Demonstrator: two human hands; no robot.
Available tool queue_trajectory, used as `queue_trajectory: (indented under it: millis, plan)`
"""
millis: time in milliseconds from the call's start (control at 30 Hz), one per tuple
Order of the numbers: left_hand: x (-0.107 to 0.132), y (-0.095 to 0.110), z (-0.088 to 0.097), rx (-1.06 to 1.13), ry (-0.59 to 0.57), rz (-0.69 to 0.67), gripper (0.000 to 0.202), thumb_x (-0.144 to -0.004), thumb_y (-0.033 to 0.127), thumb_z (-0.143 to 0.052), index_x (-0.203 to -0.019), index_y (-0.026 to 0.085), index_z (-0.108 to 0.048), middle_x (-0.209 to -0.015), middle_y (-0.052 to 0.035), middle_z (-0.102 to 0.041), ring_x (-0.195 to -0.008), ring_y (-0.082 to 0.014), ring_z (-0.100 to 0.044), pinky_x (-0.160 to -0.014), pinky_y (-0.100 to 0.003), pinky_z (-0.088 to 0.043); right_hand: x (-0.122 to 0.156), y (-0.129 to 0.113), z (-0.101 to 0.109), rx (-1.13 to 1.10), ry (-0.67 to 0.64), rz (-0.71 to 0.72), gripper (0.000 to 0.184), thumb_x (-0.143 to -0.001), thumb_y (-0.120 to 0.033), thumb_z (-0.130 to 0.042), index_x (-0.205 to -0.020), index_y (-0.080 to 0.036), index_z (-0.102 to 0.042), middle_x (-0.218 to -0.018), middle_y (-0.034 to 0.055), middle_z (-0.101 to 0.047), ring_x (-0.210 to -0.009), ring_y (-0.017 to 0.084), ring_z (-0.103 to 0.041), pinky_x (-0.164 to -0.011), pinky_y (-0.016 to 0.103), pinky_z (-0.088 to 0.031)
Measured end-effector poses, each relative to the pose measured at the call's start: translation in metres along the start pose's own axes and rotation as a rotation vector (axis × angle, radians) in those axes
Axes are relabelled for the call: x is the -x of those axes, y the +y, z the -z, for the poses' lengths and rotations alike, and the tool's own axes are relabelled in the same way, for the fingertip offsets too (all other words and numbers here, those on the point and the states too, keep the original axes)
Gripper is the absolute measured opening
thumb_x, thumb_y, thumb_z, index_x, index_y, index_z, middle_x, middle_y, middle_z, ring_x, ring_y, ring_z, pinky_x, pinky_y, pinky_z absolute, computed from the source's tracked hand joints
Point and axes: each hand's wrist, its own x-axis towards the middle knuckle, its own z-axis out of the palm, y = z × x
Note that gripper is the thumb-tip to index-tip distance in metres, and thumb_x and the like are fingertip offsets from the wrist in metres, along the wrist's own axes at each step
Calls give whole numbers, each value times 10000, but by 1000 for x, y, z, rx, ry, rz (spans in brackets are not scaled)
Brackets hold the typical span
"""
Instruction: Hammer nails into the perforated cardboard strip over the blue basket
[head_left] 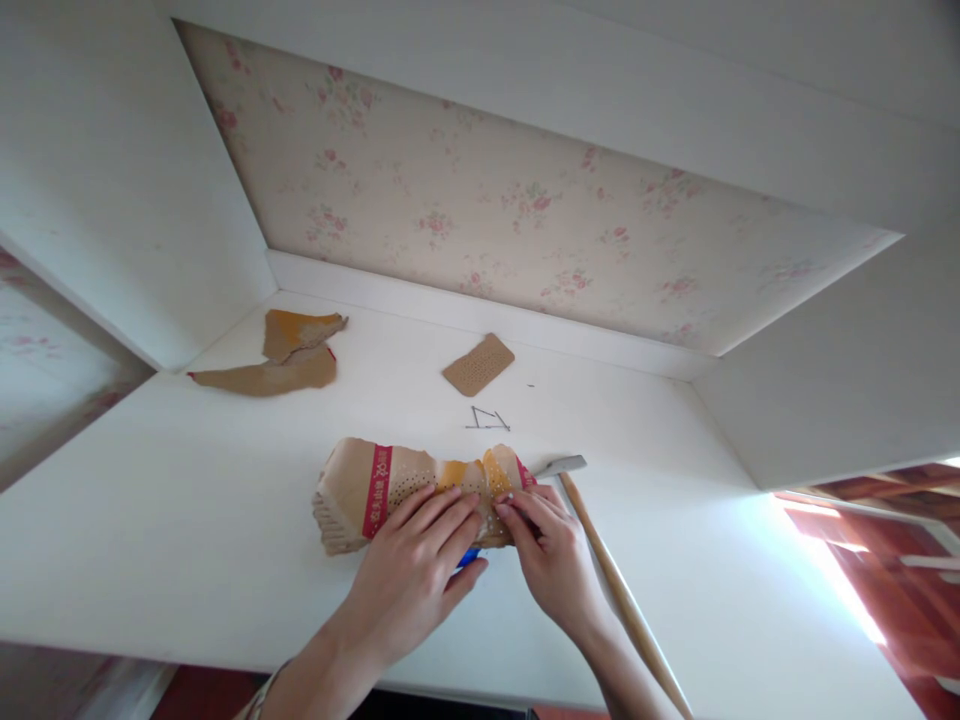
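A torn piece of printed cardboard [345,475] with a red band, yellow patches and many small punched holes lies on the white tabletop [187,520]. My left hand [431,555] rests flat across its middle, fingers stretched out and pressing on it. With thumb and fingers pinched together, my right hand [551,545] touches the cardboard's right part; whatever sits in the pinch is too small to make out. Something blue [469,557] shows under the cardboard beside my left thumb. Just right of my right hand lies a hammer [615,575], its metal head beyond my fingers.
Several nails [487,422] lie behind the cardboard. Farther back is a small brown cardboard piece [480,366] with dotted holes. Torn cardboard scraps [281,365] lie at the back left. White panels and a flowered wall [525,220] border the tabletop.
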Motion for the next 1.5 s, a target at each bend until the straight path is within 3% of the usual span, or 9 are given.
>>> queue_trajectory:
  millis: [333, 433, 533, 700, 1500]
  plan:
    - [0, -1, -1, 23, -14, 8, 313, -926, 316, -582, -1209, 191, -626, -1273, -40, -668, -1169, -245, -607, -1055, -458, -447, -1, -6, 1, 45, -26, 46, 231, -977, -200, -511, -809, -238, -665, -752, 42, -672, -819, 234, -559, -736, 368, -493]
    - [0, -1, -1, 28, -16, 10, 321, -928, 316, -580, -1223, 196, -620, -1267, -45, -671, -1167, -247, -609, -1059, -454, -441, -2, -6, 1, 21, -30, 46, 210, -969, -200, -527, -837, -238, -686, -824, 44, -681, -839, 225, -576, -773, 368, -493]
    - [0, -2, -1, 30, -24, 13, 325, -930, 314, -578, -1232, 197, -614, -1277, -44, -666, -1172, -248, -606, -1059, -454, -438, -3, -3, 1, -103, 7, -19, 161, -951, -234, -567, -864, -244, -702, -946, 47, -689, -893, 215, -611, -812, 350, -508]
    - [1, -2, -2, 28, -14, 7, 302, -921, 296, -590, -1204, 198, -625, -1275, -38, -667, -1170, -251, -608, -1055, -459, -436, -2, 0, 4, -151, 30, -99, 160, -952, -288, -573, -860, -254, -699, -843, 23, -694, -789, 204, -623, -695, 319, -519]
    - [1, -2, -3, 50, -19, 20, 320, -926, 305, -580, -1226, 199, -619, -1270, -57, -667, -1178, -253, -600, -1074, -464, -428, -5, -4, 0, 29, -56, 35, 249, -976, -228, -513, -783, -246, -670, -786, 34, -699, -786, 224, -600, -770, 382, -473]
